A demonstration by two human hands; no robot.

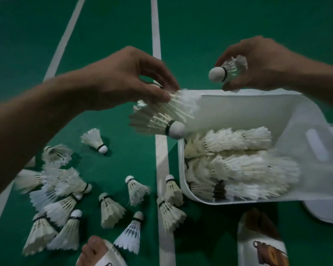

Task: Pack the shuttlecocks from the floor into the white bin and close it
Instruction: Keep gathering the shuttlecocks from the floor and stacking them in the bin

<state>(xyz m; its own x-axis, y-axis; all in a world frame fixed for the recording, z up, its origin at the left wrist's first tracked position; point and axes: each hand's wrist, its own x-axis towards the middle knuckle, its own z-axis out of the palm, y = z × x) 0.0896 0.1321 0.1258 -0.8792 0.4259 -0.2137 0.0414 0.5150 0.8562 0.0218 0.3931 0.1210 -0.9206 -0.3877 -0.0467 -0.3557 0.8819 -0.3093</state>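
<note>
Both hands are up over the green floor point(113, 25). The left hand point(123, 77) has its fingers point(158, 73) pinched round a clump of shuttlecocks point(161, 116). The feathers fan out below the fingertips, and one cork tip points toward the white bin point(238, 110), just short of its near corner. The right hand point(258, 62) curls its fingers point(236, 84) round a single shuttlecock point(226, 71), cork tip facing the left hand, right above the bin's far rim. The bin sits on the floor below and between the two sets of fingers, open, with stacked rows of shuttlecocks point(238, 141) lying lengthwise inside and filling much of it. Its translucent lid point(315, 131) leans at the end under the right wrist; I can't tell whether it is hinged there or only resting. Well below the left fingers, loose shuttlecocks point(110, 210) are scattered over the floor, some standing on their feathers and some tipped over, and a couple lie just beside the bin's near wall. A white court line point(156, 35) runs under the gap between the hands. At the near edge are a bare foot point(96, 250) and a white slipper point(261, 246).
</note>
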